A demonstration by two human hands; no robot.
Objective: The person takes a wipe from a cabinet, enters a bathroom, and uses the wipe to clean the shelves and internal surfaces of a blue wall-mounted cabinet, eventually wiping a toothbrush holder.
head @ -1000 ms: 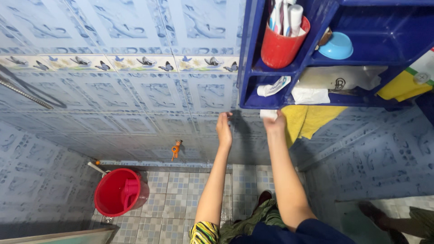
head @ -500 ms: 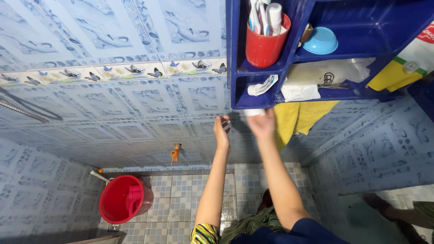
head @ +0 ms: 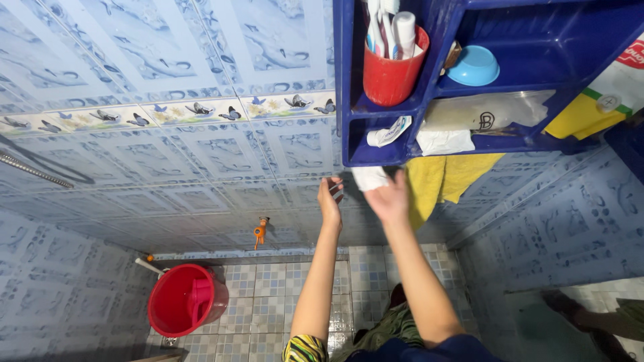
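white, a small folded cloth or wad of paper (head: 369,178) sits at the fingertips of the right hand (head: 389,198), pinched there just under the bottom edge of the dark blue plastic shelf unit (head: 349,87). the right hand is raised with its fingers curled up around the lower side of the white piece, so it grips it; the piece is blurred, and whether it is cloth or tissue cannot be told. the left hand (head: 330,198) is lifted just beside it, a little to the left and slightly lower, fingers loosely spread and partly bent, holding nothing and not touching the white piece.

above the hands, the shelf's lower compartment holds a squeezed white tube (head: 388,129) and a crumpled white bag (head: 444,141). a red cup (head: 391,72) with toothbrushes and a tube stands in the compartment above, and a light blue bowl (head: 473,66) lies to its right. a yellow cloth (head: 446,179) hangs below the shelf, just right of the right hand.

the wall behind is pale blue tile with a butterfly border (head: 201,108). down on the tiled floor, well apart from the hands, stands a red bucket (head: 186,299), and a small orange tap (head: 259,230) sticks out of the wall above it.
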